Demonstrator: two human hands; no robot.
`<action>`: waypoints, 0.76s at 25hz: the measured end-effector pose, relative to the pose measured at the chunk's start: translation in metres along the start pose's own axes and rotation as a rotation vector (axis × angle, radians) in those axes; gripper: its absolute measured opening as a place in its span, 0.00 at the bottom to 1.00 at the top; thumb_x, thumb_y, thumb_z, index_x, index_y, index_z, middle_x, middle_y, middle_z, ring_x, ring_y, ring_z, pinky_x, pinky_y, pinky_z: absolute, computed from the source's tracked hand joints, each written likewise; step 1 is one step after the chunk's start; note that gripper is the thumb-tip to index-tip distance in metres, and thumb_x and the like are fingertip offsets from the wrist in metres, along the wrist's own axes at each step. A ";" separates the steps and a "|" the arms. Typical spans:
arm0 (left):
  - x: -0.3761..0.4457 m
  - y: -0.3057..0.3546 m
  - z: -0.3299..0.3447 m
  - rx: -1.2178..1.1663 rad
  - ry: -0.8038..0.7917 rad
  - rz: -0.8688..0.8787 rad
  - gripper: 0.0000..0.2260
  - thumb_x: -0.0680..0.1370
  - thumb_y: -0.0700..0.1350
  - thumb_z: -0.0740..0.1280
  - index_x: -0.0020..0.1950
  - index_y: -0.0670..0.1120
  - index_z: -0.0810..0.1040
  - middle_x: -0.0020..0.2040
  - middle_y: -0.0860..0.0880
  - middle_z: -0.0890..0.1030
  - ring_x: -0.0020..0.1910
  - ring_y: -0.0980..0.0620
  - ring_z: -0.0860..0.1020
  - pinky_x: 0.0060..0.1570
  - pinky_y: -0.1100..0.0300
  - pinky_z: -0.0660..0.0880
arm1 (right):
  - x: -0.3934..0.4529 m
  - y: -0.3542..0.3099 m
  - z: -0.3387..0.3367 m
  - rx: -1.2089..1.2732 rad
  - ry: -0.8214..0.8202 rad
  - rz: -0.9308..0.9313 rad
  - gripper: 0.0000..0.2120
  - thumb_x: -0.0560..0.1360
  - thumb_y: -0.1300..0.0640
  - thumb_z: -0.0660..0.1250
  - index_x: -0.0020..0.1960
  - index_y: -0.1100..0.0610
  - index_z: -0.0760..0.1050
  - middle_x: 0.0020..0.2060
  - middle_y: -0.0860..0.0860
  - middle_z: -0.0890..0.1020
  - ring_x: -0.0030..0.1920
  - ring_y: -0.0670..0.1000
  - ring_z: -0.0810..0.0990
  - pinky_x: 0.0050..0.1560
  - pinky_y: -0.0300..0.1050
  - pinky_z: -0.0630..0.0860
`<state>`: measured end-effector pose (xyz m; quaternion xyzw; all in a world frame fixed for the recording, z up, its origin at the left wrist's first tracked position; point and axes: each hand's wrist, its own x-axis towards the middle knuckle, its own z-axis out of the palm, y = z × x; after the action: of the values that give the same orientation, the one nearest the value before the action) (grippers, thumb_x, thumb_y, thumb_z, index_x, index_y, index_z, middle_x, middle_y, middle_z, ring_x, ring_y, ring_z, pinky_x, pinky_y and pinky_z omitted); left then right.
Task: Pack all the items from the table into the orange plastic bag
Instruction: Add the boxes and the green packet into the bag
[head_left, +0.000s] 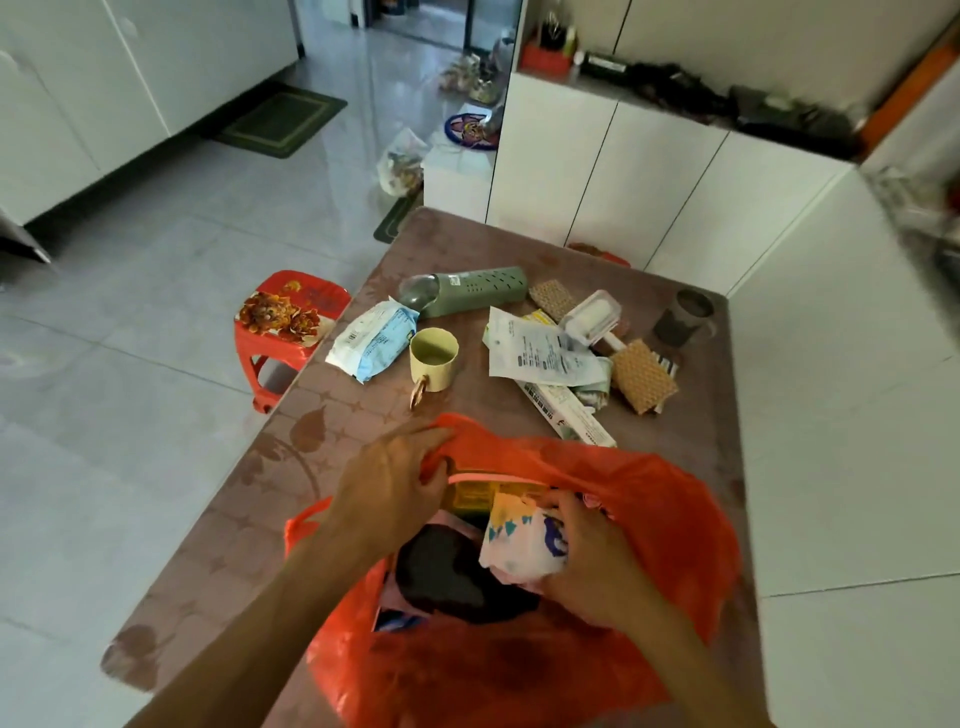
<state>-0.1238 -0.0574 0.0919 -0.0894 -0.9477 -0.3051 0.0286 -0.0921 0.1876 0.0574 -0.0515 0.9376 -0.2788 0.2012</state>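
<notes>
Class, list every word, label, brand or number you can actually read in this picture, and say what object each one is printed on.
No text here is legible enough to quote.
White paper slip: dark printed lines, too blurred to read.
Long white box: small print along its side, too small.
Blue-and-white packet: printing and a barcode-like patch, unreadable.
Green perforated case: small pale sticker, unreadable.

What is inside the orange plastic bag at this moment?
Inside the orange plastic bag I see a yellow box, a dark rounded item and a white patterned packet, gripped by the right hand. The left hand holds the rim. Anything deeper is covered.
</notes>
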 end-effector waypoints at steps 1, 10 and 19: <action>-0.002 0.000 0.000 0.003 0.007 0.011 0.15 0.74 0.43 0.68 0.61 0.49 0.80 0.60 0.50 0.80 0.46 0.50 0.81 0.46 0.53 0.79 | 0.004 0.006 0.007 -0.073 0.051 0.020 0.38 0.59 0.42 0.79 0.63 0.44 0.63 0.61 0.43 0.74 0.60 0.46 0.75 0.56 0.41 0.73; -0.013 0.000 0.014 -0.039 -0.018 0.029 0.21 0.73 0.54 0.55 0.58 0.51 0.81 0.55 0.55 0.82 0.49 0.53 0.81 0.46 0.56 0.79 | 0.004 -0.006 -0.006 0.000 0.158 -0.055 0.26 0.70 0.60 0.68 0.65 0.45 0.68 0.61 0.44 0.76 0.60 0.46 0.75 0.57 0.44 0.74; -0.003 0.001 0.039 -0.040 0.007 -0.104 0.12 0.73 0.44 0.66 0.54 0.48 0.83 0.51 0.56 0.81 0.42 0.62 0.76 0.43 0.78 0.69 | 0.210 0.073 -0.050 -0.196 0.055 0.443 0.26 0.69 0.51 0.71 0.63 0.57 0.70 0.59 0.57 0.78 0.57 0.59 0.78 0.48 0.49 0.75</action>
<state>-0.1206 -0.0346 0.0600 -0.0394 -0.9447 -0.3254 0.0142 -0.3030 0.2297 -0.0172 0.1436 0.9537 -0.1370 0.2258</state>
